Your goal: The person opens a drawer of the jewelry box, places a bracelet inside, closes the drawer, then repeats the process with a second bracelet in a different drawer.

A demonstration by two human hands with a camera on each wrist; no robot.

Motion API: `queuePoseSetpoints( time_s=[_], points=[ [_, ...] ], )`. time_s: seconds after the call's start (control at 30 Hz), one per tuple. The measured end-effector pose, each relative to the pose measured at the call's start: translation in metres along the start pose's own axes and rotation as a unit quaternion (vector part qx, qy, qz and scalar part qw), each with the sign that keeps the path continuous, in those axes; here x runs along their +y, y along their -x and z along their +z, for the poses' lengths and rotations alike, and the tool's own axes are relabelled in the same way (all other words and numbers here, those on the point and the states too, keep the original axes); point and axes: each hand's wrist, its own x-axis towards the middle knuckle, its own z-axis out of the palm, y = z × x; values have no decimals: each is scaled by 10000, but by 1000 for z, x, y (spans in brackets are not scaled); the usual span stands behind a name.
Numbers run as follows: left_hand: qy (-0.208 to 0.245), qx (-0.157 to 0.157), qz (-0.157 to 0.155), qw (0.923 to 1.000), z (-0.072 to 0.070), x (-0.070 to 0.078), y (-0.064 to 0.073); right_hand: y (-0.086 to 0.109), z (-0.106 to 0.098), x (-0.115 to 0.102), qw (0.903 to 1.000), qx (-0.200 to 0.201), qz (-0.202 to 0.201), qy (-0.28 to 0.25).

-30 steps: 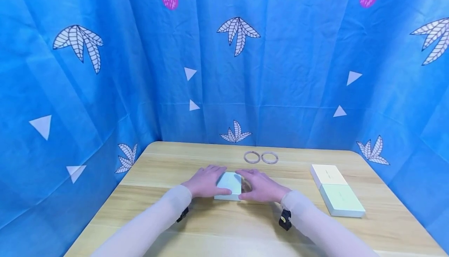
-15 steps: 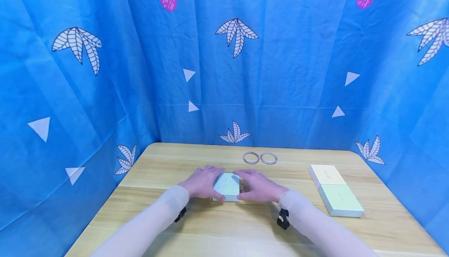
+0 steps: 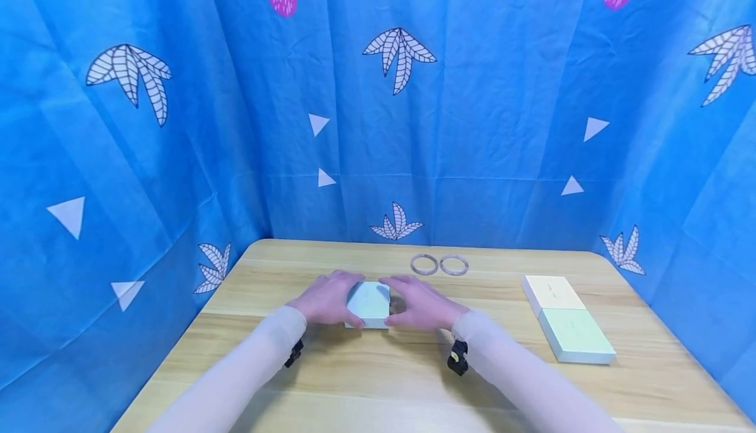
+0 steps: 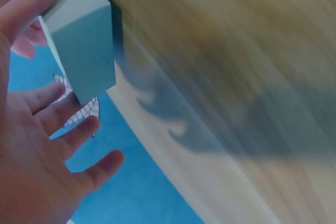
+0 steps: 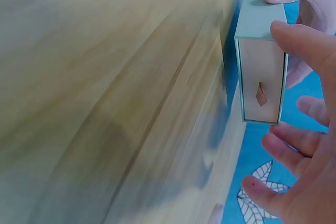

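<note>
A small pale green drawer box (image 3: pixel 369 298) lies on the wooden table between my two hands. My left hand (image 3: pixel 327 298) grips its left end, thumb on the near face and fingers reaching the far edge. On the right end, my right hand (image 3: pixel 422 303) holds it the same way, the thumb (image 5: pixel 299 40) at the near corner in the right wrist view. That view also shows the cream drawer front (image 5: pixel 252 66) with a small brown pull tab (image 5: pixel 261 94). The box's plain side (image 4: pixel 84 51) faces the left wrist camera, where the lower fingers are spread loosely.
Two pale purple rings (image 3: pixel 424 273) (image 3: pixel 454 273) lie side by side behind the box. At the right, a cream box (image 3: pixel 554 292) and a light green box (image 3: pixel 577 331) stand end to end. A blue patterned curtain (image 3: pixel 378 138) hangs around the table (image 3: pixel 366 393).
Both hands have slid the drawer box a little to the left and slightly away from me. My left thumb has shifted left along its near edge. The rings and other boxes have stayed put.
</note>
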Motion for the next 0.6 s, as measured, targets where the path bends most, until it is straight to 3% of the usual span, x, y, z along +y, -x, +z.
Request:
queuePoseSetpoints(
  time_s=[0.27, 0.6],
  points=[
    [-22, -42, -150, 9999, -7, -18, -1, -18, 7, -8, 10000, -94, 2, -14],
    [254, -203, -576, 9978, -16, -34, 3, -39, 16, -19, 9999, -88, -37, -40]
  ],
)
